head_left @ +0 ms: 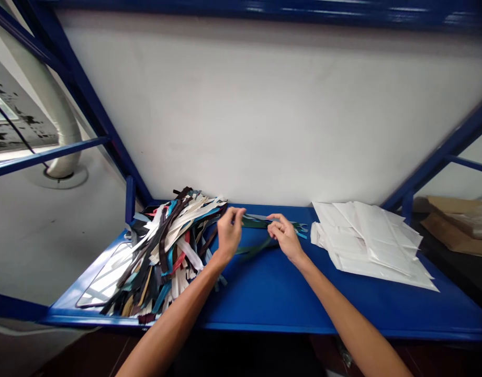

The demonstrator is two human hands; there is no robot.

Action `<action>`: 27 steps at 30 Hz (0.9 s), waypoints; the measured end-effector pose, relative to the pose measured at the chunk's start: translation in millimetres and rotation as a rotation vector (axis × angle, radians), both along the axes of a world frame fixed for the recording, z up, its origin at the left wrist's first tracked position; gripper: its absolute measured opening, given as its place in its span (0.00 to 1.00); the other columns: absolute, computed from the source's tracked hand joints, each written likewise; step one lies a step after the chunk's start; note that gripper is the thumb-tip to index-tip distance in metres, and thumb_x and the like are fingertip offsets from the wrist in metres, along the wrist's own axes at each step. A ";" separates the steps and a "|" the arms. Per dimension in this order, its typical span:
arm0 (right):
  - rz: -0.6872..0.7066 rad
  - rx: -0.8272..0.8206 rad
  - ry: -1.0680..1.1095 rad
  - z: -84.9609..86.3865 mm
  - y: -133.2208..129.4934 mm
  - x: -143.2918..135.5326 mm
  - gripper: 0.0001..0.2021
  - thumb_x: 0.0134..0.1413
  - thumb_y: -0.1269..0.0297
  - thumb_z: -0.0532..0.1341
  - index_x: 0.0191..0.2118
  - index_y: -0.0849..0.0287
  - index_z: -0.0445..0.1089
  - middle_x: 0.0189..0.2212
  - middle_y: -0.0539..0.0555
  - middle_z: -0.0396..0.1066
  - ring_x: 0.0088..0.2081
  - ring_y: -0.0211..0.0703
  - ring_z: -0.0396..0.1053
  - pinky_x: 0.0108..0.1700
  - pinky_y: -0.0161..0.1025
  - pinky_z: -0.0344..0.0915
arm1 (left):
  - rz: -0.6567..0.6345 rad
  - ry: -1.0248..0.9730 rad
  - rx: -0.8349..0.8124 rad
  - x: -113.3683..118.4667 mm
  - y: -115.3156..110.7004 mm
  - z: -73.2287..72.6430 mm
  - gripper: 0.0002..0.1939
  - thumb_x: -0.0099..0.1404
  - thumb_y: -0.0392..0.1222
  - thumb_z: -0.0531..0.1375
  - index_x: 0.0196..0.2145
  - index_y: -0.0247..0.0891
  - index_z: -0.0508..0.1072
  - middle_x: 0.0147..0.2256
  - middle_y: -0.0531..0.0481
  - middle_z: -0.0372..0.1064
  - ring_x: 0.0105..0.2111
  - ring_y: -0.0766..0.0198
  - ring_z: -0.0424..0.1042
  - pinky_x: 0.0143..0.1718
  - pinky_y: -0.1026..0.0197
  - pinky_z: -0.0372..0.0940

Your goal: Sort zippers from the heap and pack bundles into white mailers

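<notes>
My right hand (284,238) is closed in a pinch on a dark green zipper strip (258,248). The strip is blurred and slants down and left over the blue table, towards my left wrist. My left hand (230,230) is also closed, thumb against fingers, beside the large pile of zippers; whatever it may hold is too small or hidden to make out. Behind and between both hands lie a few flat zippers (256,222), green and grey, with light blue ends showing past my right hand. The zipper pile (178,246) mixes white, black, brown, teal and red strips.
White flat bags or sheets (370,243) lie stacked on the right of the blue table (272,303). A white panel (256,115) rises behind, framed by blue metal bars (95,104). Beyond the right edge are cardboard pieces (456,225). A pale duct (64,131) hangs at the left.
</notes>
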State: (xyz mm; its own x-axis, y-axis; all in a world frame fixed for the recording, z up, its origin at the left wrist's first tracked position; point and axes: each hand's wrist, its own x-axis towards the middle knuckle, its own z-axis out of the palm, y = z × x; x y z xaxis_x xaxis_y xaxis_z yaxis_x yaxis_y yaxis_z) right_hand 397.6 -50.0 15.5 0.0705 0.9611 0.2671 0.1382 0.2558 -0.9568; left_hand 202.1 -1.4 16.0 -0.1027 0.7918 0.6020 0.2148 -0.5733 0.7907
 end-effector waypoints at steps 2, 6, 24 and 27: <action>-0.148 0.081 -0.140 5.7 3.5 19.6 0.12 0.60 0.59 0.61 0.48 0.56 0.69 0.23 0.44 0.66 0.26 0.41 0.62 0.32 0.39 0.59 | 0.144 -0.146 -0.022 -19.3 12.0 9.0 0.18 0.77 0.57 0.59 0.36 0.41 0.73 0.24 0.57 0.66 0.24 0.66 0.67 0.30 0.63 0.63; -0.363 0.172 -0.279 12.9 9.4 52.3 0.09 0.65 0.56 0.60 0.45 0.55 0.68 0.26 0.47 0.72 0.28 0.42 0.67 0.35 0.40 0.65 | 0.290 -0.254 -0.050 -53.7 39.2 10.7 0.18 0.78 0.57 0.57 0.36 0.41 0.70 0.24 0.56 0.64 0.24 0.65 0.66 0.29 0.63 0.63; 0.179 0.045 0.004 -12.7 -3.1 -11.5 0.19 0.67 0.49 0.64 0.53 0.51 0.58 0.29 0.46 0.75 0.27 0.41 0.70 0.30 0.37 0.65 | -0.362 0.338 0.038 16.5 -5.9 -19.2 0.18 0.81 0.55 0.54 0.49 0.40 0.76 0.36 0.49 0.74 0.33 0.63 0.72 0.40 0.60 0.68; 0.145 0.083 -0.082 -13.3 -3.0 -12.8 0.14 0.70 0.52 0.62 0.52 0.52 0.60 0.28 0.46 0.73 0.28 0.41 0.69 0.34 0.39 0.67 | -0.284 0.246 0.087 11.0 -3.6 -11.2 0.21 0.79 0.57 0.56 0.36 0.40 0.76 0.31 0.50 0.73 0.31 0.63 0.71 0.37 0.60 0.66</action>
State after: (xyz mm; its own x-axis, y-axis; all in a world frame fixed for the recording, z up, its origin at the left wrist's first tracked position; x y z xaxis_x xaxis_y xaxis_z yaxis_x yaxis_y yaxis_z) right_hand 384.9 -53.0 2.2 -0.0920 0.9340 0.3451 0.1709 0.3563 -0.9186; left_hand 213.0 -5.0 4.8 0.2695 0.7130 0.6473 0.2154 -0.6998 0.6811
